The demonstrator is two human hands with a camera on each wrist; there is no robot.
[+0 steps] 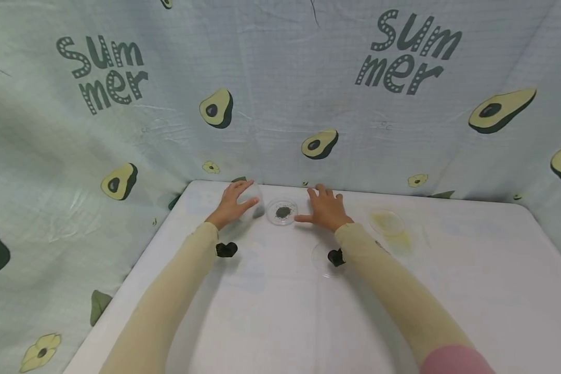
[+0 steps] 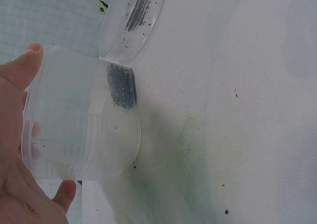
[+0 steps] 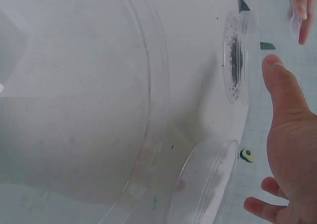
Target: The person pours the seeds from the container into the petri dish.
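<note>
My left hand (image 1: 231, 206) grips a clear plastic tub (image 2: 74, 120), thumb on one side and fingers round the other. Dark granules (image 2: 121, 85) lie in the tub's bottom, gathered at one side. Right beside the tub is a shallow clear petri dish (image 1: 282, 212) with a small heap of dark granules and scattered specks in it. My right hand (image 1: 326, 209) is at the dish's other side, fingers spread and holding nothing. Its thumb (image 3: 285, 85) points toward the dish's rim. Another clear dish (image 3: 203, 184) stands below the right hand in the right wrist view.
A clear round lid or dish (image 1: 321, 259) lies under my right wrist. Further right is another clear round piece (image 1: 387, 223) over a yellowish stain. Loose dark specks (image 2: 226, 211) dot the white tabletop (image 1: 271, 311). A printed curtain (image 1: 271, 78) hangs behind the table's far edge.
</note>
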